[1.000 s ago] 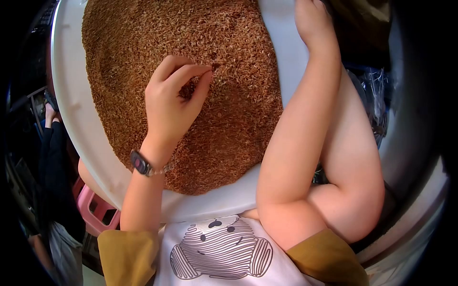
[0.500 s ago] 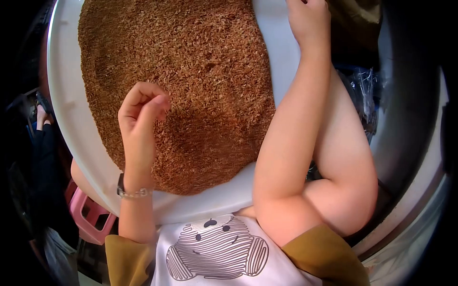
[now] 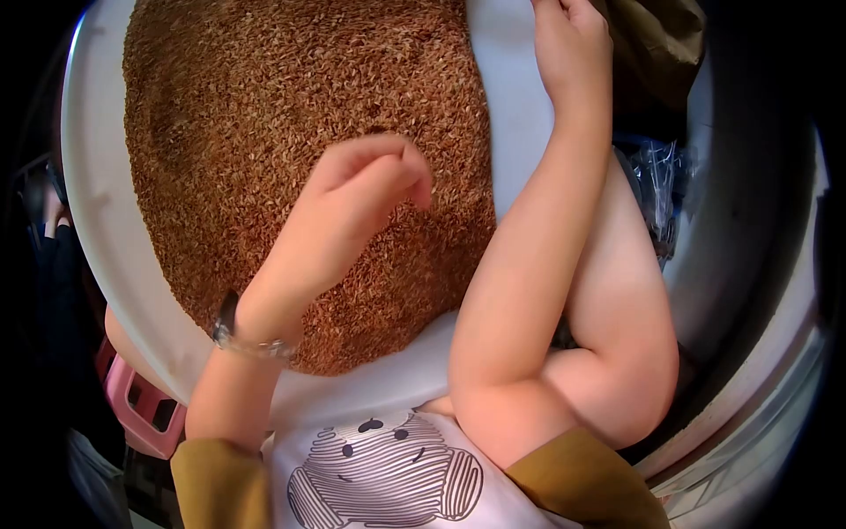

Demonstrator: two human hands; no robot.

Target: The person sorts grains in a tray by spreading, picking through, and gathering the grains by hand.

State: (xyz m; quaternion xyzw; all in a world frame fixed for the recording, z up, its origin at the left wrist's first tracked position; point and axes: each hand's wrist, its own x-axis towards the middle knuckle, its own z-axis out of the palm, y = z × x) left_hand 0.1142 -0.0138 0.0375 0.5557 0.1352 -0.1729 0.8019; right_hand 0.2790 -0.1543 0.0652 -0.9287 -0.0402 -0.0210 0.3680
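Observation:
A wide layer of reddish-brown grain (image 3: 256, 132), like unpolished rice, covers much of a large white tray (image 3: 511, 115) with a raised rim. Over the grain, my left hand (image 3: 366, 194) is closed, with its thumb pressed against the curled fingers. Whatever it may pinch is hidden, and slight blur softens the fingers. My right hand (image 3: 575, 48) is at the top of the view, by the tray's right side, with its fingers bent inward. Its fingertips are partly cut off by the frame's edge, and anything inside them cannot be made out.
A brown bag (image 3: 656, 53) stands beyond the tray on the right, with clear crinkled plastic (image 3: 654, 189) below it. A pink plastic stool (image 3: 145, 414) is at the lower left. Another person's dark-clothed leg (image 3: 57, 291) shows at the far left.
My left hand has swept to the right across the grain, still closed. My right hand keeps nearly the same place. The whole view has shifted slightly, with the tray now further left.

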